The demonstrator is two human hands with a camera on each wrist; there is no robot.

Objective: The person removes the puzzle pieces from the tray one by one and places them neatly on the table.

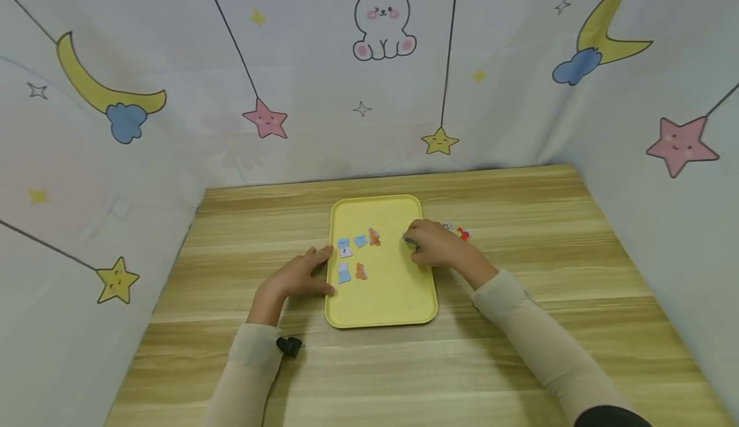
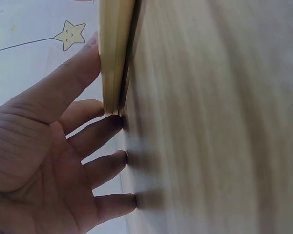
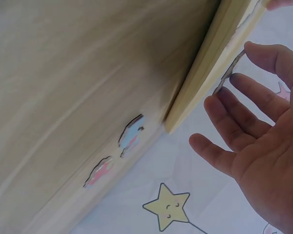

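Observation:
A yellow tray (image 1: 381, 311) lies on the wooden table. At its left rim is my left hand (image 1: 297, 276), fingers spread and touching the edge; in the left wrist view the thumb rests on the tray's rim (image 2: 112, 58) and the fingertips meet the tabletop. My right hand (image 1: 432, 242) is over the tray's right side. It pinches a thin flat picture piece (image 3: 229, 73) between thumb and fingers; its printed face is mostly hidden. On the tray's left half lie several small pieces, among them a blue one (image 1: 360, 240) and two orange ones, an upper (image 1: 374, 237) and a lower (image 1: 360, 271).
Right of the tray, partly behind my right hand, a red piece (image 1: 463, 234) and a bluish piece (image 3: 131, 135) lie on the table (image 1: 548, 234). White printed fabric (image 1: 323, 49) closes off the back and both sides. A black object (image 1: 289, 346) is by my left cuff.

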